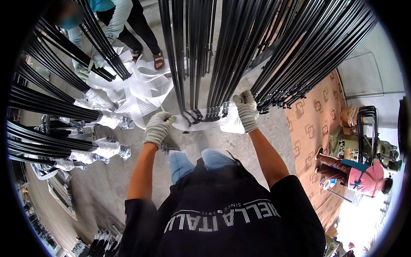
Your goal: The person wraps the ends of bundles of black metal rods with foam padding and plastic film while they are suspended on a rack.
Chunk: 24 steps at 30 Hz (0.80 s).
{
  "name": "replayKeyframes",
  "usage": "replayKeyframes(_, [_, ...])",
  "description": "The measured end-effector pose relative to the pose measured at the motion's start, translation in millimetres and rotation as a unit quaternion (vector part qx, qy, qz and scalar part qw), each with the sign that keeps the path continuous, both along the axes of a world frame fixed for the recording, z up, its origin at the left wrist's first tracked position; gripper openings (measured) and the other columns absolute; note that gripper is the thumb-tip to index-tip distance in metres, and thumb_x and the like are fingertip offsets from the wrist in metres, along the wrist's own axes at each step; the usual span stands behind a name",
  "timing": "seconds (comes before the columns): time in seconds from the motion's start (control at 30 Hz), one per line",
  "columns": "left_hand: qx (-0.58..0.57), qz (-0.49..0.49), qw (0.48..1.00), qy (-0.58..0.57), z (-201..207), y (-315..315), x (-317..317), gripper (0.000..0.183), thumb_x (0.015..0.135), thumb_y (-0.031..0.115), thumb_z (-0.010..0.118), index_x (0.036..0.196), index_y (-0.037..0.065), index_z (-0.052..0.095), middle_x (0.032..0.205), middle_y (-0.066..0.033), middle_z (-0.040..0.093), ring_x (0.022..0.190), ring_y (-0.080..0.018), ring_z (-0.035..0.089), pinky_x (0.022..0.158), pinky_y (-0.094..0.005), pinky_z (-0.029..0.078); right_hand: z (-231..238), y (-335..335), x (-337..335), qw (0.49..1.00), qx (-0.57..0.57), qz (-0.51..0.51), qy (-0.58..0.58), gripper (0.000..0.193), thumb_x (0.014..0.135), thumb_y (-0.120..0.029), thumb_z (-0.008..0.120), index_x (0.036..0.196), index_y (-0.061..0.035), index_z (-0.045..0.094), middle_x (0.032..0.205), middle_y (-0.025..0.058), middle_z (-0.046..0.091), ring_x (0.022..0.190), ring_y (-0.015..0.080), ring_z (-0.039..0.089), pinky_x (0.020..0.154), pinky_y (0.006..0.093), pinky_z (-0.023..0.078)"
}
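Currently, left gloved hand curled closed, gripping left end of white sheet; right gloved hand likewise closed on right end; sheet spans between them, at lower ends of black rods.

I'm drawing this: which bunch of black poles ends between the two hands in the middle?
The middle bunch: its ends sit between the left hand and right hand; the other bunches end off to either side.
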<state>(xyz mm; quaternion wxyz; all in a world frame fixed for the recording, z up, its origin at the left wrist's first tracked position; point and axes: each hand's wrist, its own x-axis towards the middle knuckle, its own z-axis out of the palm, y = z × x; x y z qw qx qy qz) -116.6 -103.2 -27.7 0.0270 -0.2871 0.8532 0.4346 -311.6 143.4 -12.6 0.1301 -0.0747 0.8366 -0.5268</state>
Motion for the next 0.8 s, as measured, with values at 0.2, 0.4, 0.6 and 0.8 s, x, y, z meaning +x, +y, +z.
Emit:
replayKeyframes(0.2, [0.06, 0.032, 0.996, 0.054, 5, 5, -1, 0.018, 0.076, 0.019, 0.061, 0.083, 0.003, 0.06, 0.063, 0.0006, 0.055, 0.051, -0.0062, 0.045, 0.047, -0.0206, 0.038, -11, 10, -4, 0.997, -0.006, 0.044, 0.055, 0.017, 0.071, -0.005, 0.058, 0.084, -0.0056, 0.047, 0.064, -0.0029, 0.043, 0.061, 0.0063, 0.039, 0.056, 0.0189, 0.036])
replayKeyframes(0.4, [0.113, 0.08, 0.989, 0.055, 16, 3, 0, 0.018, 0.076, 0.018, 0.059, 0.082, 0.001, 0.059, 0.062, 0.0004, 0.053, 0.051, -0.0061, 0.045, 0.047, -0.019, 0.038, 20, 5, -6, 0.981, 0.065, 0.176, 0.057, 0.024, 0.078, -0.013, 0.05, 0.102, -0.0142, 0.055, 0.077, 0.0085, 0.058, 0.07, 0.018, 0.055, 0.063, 0.0273, 0.043])
replayKeyframes(0.6, [0.173, 0.122, 0.977, 0.016, 25, 11, 1, 0.016, 0.075, 0.02, 0.06, 0.08, 0.004, 0.061, 0.06, 0.0005, 0.054, 0.048, -0.0063, 0.045, 0.045, -0.0205, 0.037, 2, 17, -2, 0.977, 0.045, 0.207, -0.033, 0.033, 0.073, -0.035, 0.06, 0.099, -0.0152, 0.057, 0.075, 0.0049, 0.061, 0.067, 0.0143, 0.056, 0.062, 0.0263, 0.045])
replayKeyframes(0.8, [0.16, 0.129, 0.979, 0.001, 38, 21, 3, 0.017, 0.076, 0.018, 0.06, 0.084, 0.003, 0.06, 0.065, -0.0001, 0.056, 0.053, -0.0066, 0.048, 0.046, -0.0183, 0.039, 12, 22, -4, 0.968, 0.126, 0.214, -0.028, 0.043, 0.067, -0.043, 0.062, 0.1, -0.0161, 0.057, 0.071, 0.003, 0.059, 0.065, 0.0127, 0.055, 0.061, 0.0247, 0.045])
